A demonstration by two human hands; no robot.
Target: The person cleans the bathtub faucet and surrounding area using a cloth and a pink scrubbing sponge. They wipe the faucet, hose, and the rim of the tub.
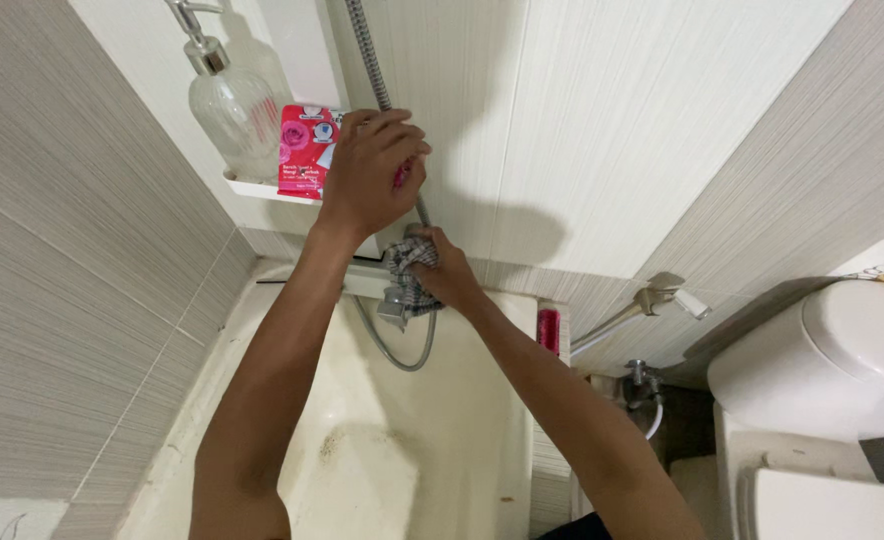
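My left hand point(370, 165) is raised against the wall and grips a small pink object beside the metal shower hose point(366, 50). Just below it, my right hand point(444, 270) is closed on a grey checked cloth point(408, 268) and presses it against the chrome tap fitting point(392, 305) on the wall. The hose loops down under the tap point(402, 360). A red and pink packet point(304, 150) stands on a white wall shelf point(257, 187) right beside my left hand.
A clear pump bottle point(230, 105) stands on the shelf. Below lies a cream, stained tub basin point(402, 450). A red object point(548, 330) sits on the tub ledge. At right are a bidet sprayer point(662, 298), a water valve point(642, 380) and a white toilet point(832, 370).
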